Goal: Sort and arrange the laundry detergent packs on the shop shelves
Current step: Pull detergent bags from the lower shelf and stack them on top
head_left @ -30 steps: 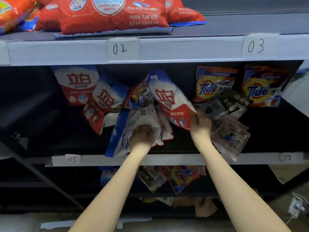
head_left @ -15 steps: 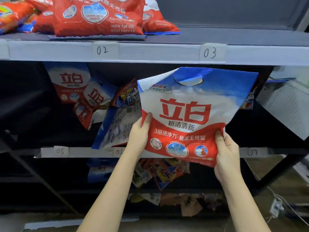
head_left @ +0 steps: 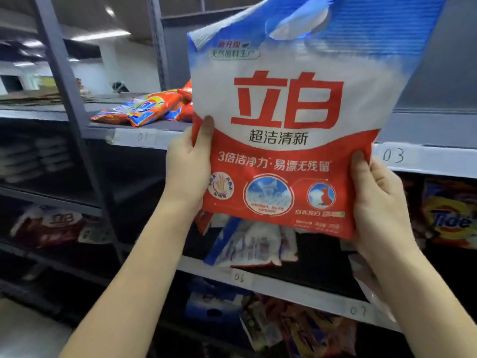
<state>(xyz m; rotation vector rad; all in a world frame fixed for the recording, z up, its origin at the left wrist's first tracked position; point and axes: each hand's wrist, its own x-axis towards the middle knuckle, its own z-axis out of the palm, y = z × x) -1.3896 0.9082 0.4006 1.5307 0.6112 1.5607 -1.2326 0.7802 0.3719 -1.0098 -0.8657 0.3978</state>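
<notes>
Red-white-blue pack (head_left: 289, 120): large detergent bag, held upright in the air in front of the shelves, printed face toward the camera, blue top with a cut-out handle, big red characters mid-panel, red lower band.
Left hand (head_left: 187, 166): grips the pack's lower left edge, thumb across the front, fingers hidden behind.
Right hand (head_left: 379, 202): grips the lower right corner, thumb on the red band, fingers curled behind the bag.
Top shelf (head_left: 134, 136): orange packs (head_left: 144, 109) lie flat on it, left of the held pack; edge tags read 01 and 03.
Middle shelf (head_left: 258, 276): blue-white pack (head_left: 247, 244) lies slumped below the held one, back side showing; Tide pack (head_left: 450, 215) stands at far right; tag 06 on the edge.
Lower shelf: mixed packs (head_left: 296, 329) in a jumble, blurred; tag 07 above them.
Left bay: red-white pack (head_left: 51, 226) lying in shadow, blurred.
</notes>
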